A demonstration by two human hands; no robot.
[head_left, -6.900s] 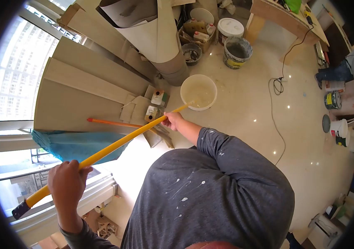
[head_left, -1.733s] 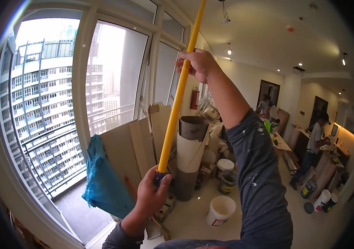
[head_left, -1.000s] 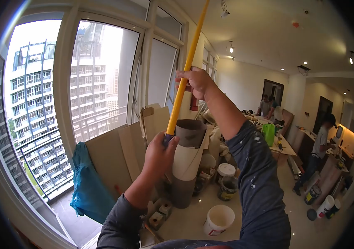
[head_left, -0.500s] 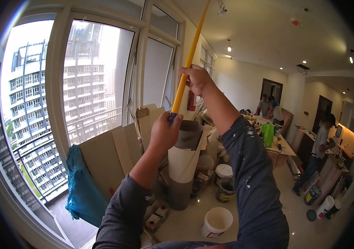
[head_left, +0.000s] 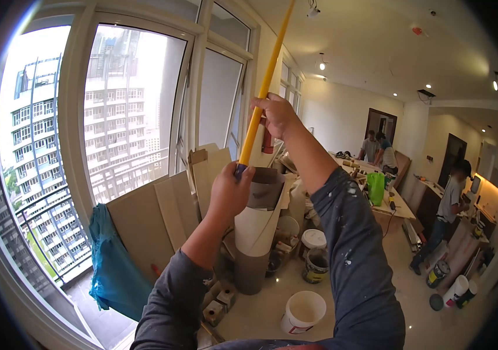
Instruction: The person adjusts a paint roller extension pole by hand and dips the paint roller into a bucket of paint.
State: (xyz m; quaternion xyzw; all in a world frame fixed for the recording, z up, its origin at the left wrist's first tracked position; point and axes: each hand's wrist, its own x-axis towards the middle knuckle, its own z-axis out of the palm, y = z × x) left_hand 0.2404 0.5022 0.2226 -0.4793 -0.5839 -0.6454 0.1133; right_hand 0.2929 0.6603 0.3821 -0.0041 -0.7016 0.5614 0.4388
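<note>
A long yellow pole (head_left: pixel 270 73) slants up toward the ceiling, its top end out of view. My left hand (head_left: pixel 229 192) is wrapped round the dark blue grip at its lower end. Higher up, my right hand (head_left: pixel 276 116) pinches the yellow shaft between thumb and fingers. Just beyond my left hand stands a tall roll of sheet material (head_left: pixel 254 230), pale in the middle and dark at the top and bottom. Below my arms a white bucket (head_left: pixel 303 312) sits on the floor.
Boards (head_left: pixel 149 216) and a blue cloth (head_left: pixel 114 262) lean by the windows at left. Paint pails (head_left: pixel 315 266) stand near the roll. A table (head_left: pixel 397 207) bears a green bag (head_left: pixel 375 188). One person (head_left: pixel 450 201) stands at right; two others are farther back.
The view has shifted slightly, and the surroundings sit a little further left. Both hands keep their hold on the pole, which stays at nearly the same slant.
</note>
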